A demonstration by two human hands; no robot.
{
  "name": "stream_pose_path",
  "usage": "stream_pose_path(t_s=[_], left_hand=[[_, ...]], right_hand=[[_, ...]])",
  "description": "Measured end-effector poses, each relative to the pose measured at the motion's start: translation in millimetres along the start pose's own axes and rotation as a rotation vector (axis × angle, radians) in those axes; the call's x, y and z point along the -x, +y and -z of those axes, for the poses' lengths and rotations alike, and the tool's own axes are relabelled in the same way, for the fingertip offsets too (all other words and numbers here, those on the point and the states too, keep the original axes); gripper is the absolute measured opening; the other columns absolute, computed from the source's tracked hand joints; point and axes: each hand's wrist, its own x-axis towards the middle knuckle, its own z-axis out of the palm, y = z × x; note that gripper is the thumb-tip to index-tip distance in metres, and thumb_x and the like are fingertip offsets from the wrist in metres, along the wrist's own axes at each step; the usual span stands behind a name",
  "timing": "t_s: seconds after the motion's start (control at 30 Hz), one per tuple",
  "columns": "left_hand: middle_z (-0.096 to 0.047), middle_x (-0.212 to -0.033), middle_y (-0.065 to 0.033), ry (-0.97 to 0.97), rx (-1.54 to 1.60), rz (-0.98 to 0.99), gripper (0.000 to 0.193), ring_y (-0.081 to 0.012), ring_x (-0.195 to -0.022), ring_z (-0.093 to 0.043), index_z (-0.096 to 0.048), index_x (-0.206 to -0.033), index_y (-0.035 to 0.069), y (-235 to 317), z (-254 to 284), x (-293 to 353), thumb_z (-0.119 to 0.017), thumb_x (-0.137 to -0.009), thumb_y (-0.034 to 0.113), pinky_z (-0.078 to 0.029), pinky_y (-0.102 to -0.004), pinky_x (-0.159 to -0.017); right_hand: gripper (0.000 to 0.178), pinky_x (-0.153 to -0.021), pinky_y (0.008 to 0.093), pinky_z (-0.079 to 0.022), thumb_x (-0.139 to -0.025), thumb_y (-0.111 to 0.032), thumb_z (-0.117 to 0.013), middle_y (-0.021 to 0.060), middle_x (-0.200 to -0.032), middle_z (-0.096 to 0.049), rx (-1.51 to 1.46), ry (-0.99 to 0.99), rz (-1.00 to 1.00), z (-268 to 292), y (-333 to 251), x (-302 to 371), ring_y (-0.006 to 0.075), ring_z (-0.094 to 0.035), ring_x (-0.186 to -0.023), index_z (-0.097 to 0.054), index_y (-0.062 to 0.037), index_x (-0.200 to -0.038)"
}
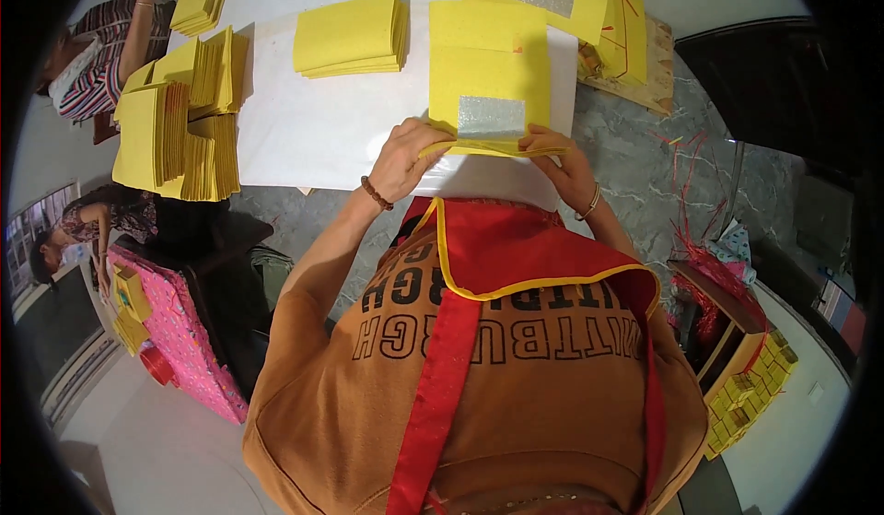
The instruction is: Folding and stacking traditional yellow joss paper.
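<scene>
The paper [488, 73] just beyond the left hand [405, 158] and right hand [565, 169] is yellow with a silver patch [491, 117]; left of them, the table [322, 137] is white. Just below both hands, the apron [539, 248] is red with yellow edging.

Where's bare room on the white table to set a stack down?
The white tabletop is bare between the left stacks, the middle stack and the left hand; a narrower strip runs between the middle stack and the nearer yellow sheet. Crowded: the left end, and the upper right with other yellow sheets.
</scene>
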Motion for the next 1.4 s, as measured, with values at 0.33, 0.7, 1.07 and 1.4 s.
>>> stream_pose_path(t_s=[0.33,0.7,1.07,1.4], left_hand=[[-0.053,-0.056,-0.0182,0.177,-0.115,0.375,0.034,-0.0357,-0.053,-0.053,-0.047,-0.071,0.001,-9,-15,-40,-0.048,-0.088,0.030,-0.040,-0.0428,-0.051],[-0.055,-0.054,-0.0160,0.105,-0.106,0.633,0.032,-0.0342,-0.051,-0.055,-0.045,-0.076,0.002,-11,-12,-64,-0.049,-0.087,0.033,-0.041,-0.0425,-0.047],[-0.059,-0.073,-0.0137,0.229,-0.118,0.597,0.027,-0.0290,-0.069,-0.058,-0.053,-0.096,0.005,1,-2,-68,-0.057,-0.082,0.028,-0.042,-0.0396,-0.059],[-0.041,-0.129,-0.0126,-0.063,-0.566,-0.107,0.043,-0.0320,-0.121,-0.033,-0.046,-0.125,0.017,7,-42,-79,-0.049,-0.086,0.034,-0.025,-0.0469,-0.099]], right_hand=[[0.026,-0.065,0.0267,-0.044,-0.084,-0.019,-0.055,0.0077,-0.082,-0.062,-0.116,0.293,-0.397,-9,11,-22,0.0114,-0.056,-0.072,-0.055,0.0006,-0.101],[0.031,-0.058,0.0202,-0.039,-0.080,-0.007,-0.060,0.0036,-0.077,-0.059,0.056,0.452,-0.579,-13,-4,-45,0.0060,-0.050,-0.065,-0.049,-0.0040,-0.110],[0.029,-0.050,0.0290,-0.038,-0.074,-0.014,-0.064,0.0059,-0.062,-0.049,0.197,0.539,-0.507,-22,19,-43,0.0143,-0.045,-0.054,-0.054,-0.0066,-0.101],[0.028,-0.059,0.0204,-0.039,-0.078,-0.008,-0.063,0.0022,-0.078,-0.055,0.125,0.466,-0.574,-17,9,-45,0.0063,-0.046,-0.069,-0.053,-0.0008,-0.103]])
